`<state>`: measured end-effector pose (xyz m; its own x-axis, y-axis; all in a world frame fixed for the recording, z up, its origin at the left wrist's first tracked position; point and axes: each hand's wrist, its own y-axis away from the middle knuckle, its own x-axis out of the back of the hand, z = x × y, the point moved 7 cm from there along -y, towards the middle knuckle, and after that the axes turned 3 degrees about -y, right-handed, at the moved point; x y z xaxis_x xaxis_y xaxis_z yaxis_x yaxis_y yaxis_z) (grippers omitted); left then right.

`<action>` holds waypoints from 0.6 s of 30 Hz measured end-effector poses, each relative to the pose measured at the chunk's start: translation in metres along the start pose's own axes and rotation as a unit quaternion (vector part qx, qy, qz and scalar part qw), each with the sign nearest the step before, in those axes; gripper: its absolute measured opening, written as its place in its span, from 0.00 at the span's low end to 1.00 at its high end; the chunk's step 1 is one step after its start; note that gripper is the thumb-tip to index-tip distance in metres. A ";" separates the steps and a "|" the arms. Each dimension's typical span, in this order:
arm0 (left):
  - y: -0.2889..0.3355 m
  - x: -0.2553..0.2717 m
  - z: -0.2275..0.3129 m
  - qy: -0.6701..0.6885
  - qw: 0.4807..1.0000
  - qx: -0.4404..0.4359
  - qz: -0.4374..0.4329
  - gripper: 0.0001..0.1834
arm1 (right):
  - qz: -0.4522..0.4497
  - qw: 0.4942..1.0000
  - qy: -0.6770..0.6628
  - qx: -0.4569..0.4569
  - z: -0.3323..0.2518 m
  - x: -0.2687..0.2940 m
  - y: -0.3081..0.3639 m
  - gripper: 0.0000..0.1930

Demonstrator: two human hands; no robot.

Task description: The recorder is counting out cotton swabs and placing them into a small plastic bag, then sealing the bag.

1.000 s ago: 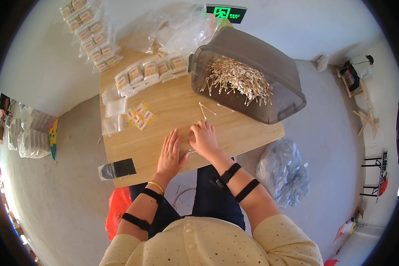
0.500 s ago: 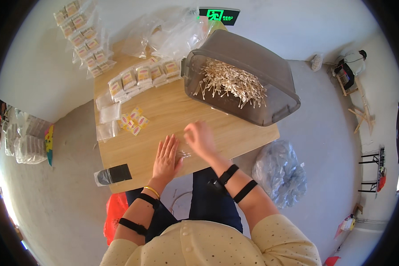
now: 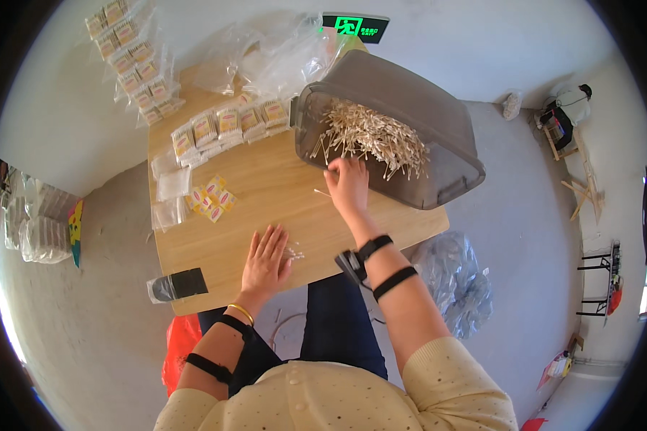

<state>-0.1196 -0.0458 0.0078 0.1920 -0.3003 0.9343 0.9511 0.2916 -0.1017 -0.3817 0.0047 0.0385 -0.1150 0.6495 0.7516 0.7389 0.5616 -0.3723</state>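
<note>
My left hand (image 3: 264,260) lies flat on the table, its fingers stretched and close together. From under its thumb side stick out the white tips of a few cotton swabs (image 3: 293,253); the rest of them is hidden by the palm. My right hand (image 3: 349,188) is at the near rim of a grey plastic bin (image 3: 402,90), with its fingers curled. What those fingers hold, if anything, is hidden. A single cotton swab (image 3: 322,192) shows just left of this hand; whether it touches the hand I cannot tell. The tipped bin holds a heap of loose cotton swabs (image 3: 381,136).
Packed swab bags (image 3: 228,123) stand in a row at the back of the wooden table (image 3: 223,266). Yellow-and-white labels (image 3: 213,197), clear bags (image 3: 172,184) and a black flat pouch (image 3: 180,285) lie on the left. A clear plastic sack (image 3: 453,284) is on the floor at right.
My right hand has moved forward and right, from beside the left hand to the bin's rim. The left hand stays flat over the swabs. The view has shifted slightly.
</note>
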 end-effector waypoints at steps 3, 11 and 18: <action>-0.004 -0.001 0.003 0.006 1.000 -0.007 0.012 0.37 | 0.007 0.997 0.063 -0.035 0.007 -0.006 -0.033 0.05; 0.000 0.001 0.000 0.011 1.000 -0.002 0.012 0.36 | -0.021 0.996 0.068 -0.054 0.019 0.000 0.000 0.03; -0.006 0.004 0.007 0.018 1.000 -0.017 0.020 0.35 | -0.034 0.999 -0.001 -0.025 0.052 0.020 0.043 0.05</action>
<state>-0.1259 -0.0420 0.0144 0.2375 -0.3211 0.9168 0.9501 0.2731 -0.1505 -0.3871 0.0682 0.0090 -0.1676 0.6115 0.7733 0.7619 0.5781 -0.2920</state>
